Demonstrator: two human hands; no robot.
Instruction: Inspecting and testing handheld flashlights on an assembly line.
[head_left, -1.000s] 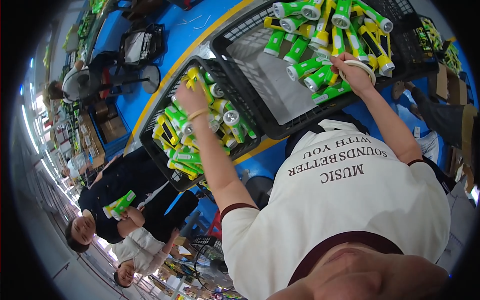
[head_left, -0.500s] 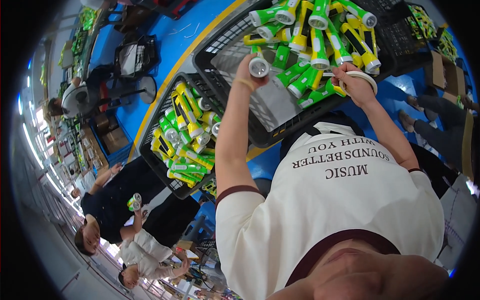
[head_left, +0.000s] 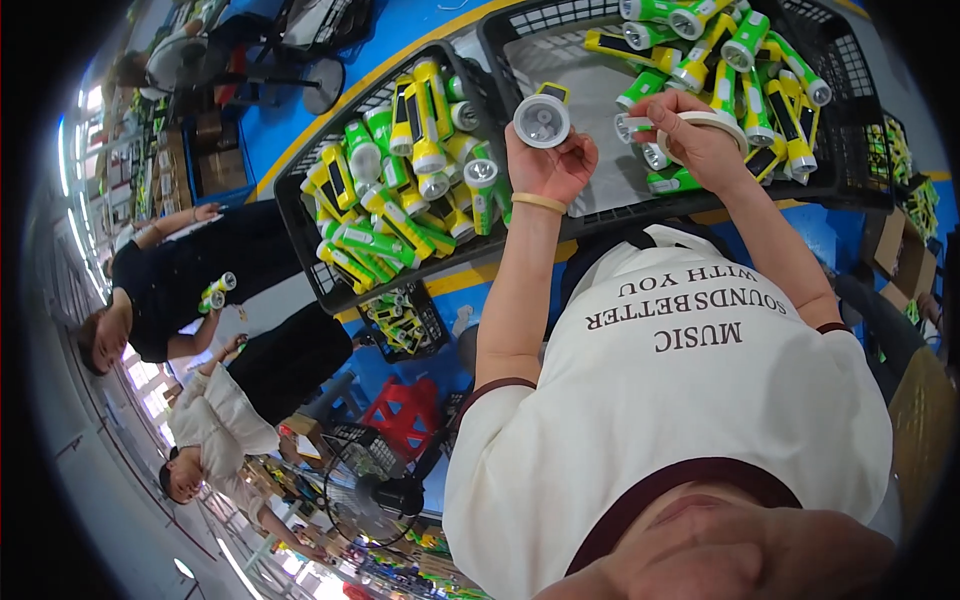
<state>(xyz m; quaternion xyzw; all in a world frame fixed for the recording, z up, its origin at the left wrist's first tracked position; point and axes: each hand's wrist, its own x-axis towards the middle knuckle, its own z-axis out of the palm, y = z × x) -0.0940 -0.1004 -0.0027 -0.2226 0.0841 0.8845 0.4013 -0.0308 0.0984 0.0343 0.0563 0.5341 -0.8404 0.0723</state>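
My left hand (head_left: 552,172) is closed round a flashlight (head_left: 543,120), its round lens turned up at me and a bit of yellow body showing behind. Most of that body is hidden by the hand. A white ring (head_left: 722,120), looking like a roll of tape, hangs round my right hand (head_left: 698,140), whose fingers are bent and closed. Close to those fingertips is the white head of another flashlight (head_left: 626,128); whether they touch it I cannot tell. Both hands are over the near side of a black crate (head_left: 600,218) with a heap of green and yellow flashlights (head_left: 735,60).
To the left stands a second black crate (head_left: 300,235) full of flashlights. A smaller crate (head_left: 440,318) of them sits lower down. Two people (head_left: 150,300) are on the left, one holding flashlights. A red stool (head_left: 405,415) and a fan (head_left: 390,495) stand below them.
My left hand has moved right and down in the picture, its flashlight lens now facing me more fully. The view has shifted, showing the left crate higher. The ring stays on my right hand.
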